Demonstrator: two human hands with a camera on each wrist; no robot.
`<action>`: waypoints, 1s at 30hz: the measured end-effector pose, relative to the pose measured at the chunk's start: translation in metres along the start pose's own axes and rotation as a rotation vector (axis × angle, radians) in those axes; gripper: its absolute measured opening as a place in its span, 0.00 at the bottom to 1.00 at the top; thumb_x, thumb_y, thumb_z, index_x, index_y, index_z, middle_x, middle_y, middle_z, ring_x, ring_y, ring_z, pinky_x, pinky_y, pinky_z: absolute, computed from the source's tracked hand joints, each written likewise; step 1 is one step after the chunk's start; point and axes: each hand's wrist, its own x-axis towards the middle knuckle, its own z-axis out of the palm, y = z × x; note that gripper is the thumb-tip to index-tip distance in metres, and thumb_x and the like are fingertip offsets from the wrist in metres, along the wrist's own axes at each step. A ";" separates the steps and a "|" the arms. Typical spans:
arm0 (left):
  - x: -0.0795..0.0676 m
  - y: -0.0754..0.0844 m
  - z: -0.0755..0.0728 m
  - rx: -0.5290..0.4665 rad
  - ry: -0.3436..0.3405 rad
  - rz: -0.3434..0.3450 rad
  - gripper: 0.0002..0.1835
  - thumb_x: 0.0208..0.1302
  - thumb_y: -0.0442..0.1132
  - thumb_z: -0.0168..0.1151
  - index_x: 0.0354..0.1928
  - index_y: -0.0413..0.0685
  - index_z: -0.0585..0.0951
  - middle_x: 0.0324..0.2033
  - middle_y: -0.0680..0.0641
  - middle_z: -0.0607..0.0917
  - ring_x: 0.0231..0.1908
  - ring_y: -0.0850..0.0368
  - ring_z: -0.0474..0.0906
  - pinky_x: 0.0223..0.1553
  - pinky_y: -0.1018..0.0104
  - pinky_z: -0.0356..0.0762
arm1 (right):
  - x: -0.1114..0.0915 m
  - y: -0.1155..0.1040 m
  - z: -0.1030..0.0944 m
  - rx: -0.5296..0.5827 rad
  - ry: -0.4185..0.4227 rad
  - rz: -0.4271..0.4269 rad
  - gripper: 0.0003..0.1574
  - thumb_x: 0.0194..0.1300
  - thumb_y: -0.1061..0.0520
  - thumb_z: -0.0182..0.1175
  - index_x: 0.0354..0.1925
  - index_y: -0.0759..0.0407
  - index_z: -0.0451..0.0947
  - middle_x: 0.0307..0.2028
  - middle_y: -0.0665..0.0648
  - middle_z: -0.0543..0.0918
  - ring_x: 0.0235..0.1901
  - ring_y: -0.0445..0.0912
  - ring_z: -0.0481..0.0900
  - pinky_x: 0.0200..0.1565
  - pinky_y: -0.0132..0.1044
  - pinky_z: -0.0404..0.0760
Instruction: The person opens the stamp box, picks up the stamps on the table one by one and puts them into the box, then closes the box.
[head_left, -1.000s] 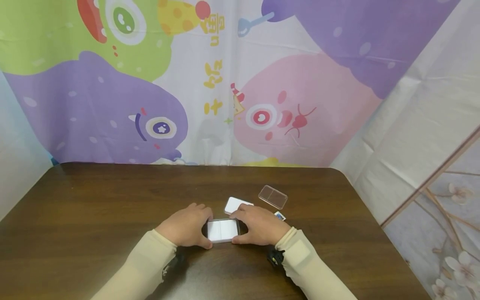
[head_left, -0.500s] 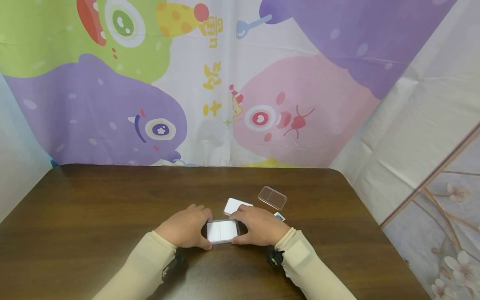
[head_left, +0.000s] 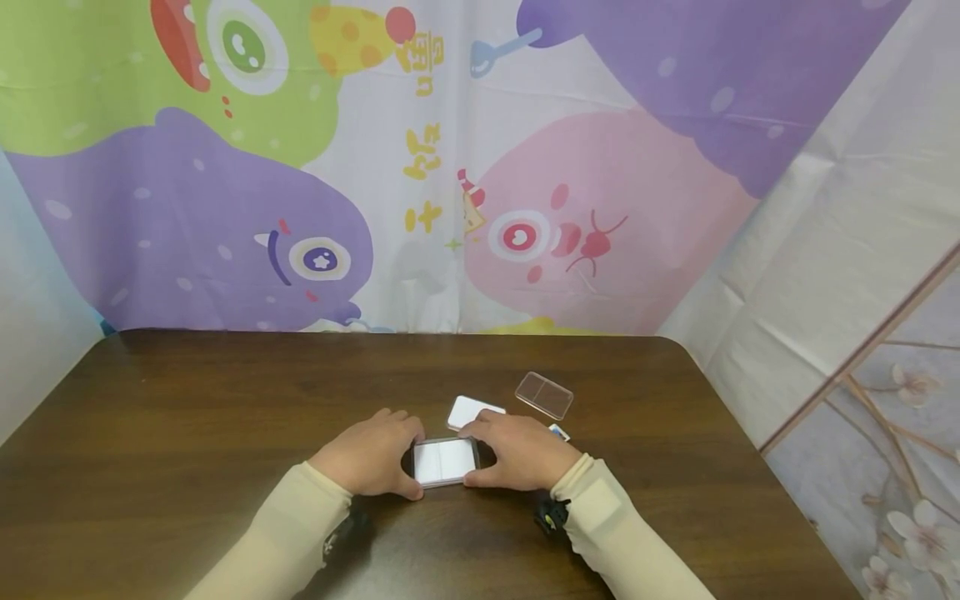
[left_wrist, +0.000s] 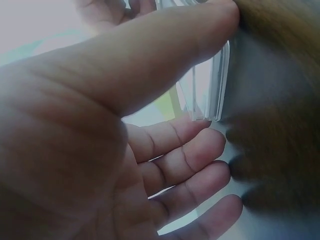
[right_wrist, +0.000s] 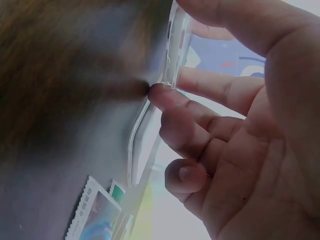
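A flat clear plastic case [head_left: 446,462] with a white inside lies on the table in front of me, a thin line across its middle. My left hand [head_left: 372,458] grips its left end between thumb and fingers. At the right end my right hand [head_left: 522,452] holds it in the same way. Edge-on in the left wrist view, the case [left_wrist: 215,85] shows stacked clear layers beneath my thumb. In the right wrist view its rim [right_wrist: 176,45] sits between thumb and fingertips. Just behind is a second white case [head_left: 470,410], partly covered by my right hand.
An empty clear lid [head_left: 544,395] lies flat farther back to the right. Beside my right hand are small postage stamps [right_wrist: 97,215], seen closely in the right wrist view. The brown table [head_left: 247,392] ends at a cartoon-printed curtain [head_left: 427,275].
Both hands keep the same hold on the case. Only the head view has shifted very slightly.
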 end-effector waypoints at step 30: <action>0.000 -0.001 0.000 0.000 0.015 0.005 0.29 0.43 0.50 0.85 0.43 0.46 0.80 0.38 0.51 0.80 0.42 0.52 0.73 0.48 0.50 0.76 | -0.004 0.006 -0.014 0.000 0.121 0.000 0.35 0.59 0.38 0.73 0.58 0.54 0.82 0.47 0.51 0.82 0.42 0.40 0.76 0.44 0.36 0.80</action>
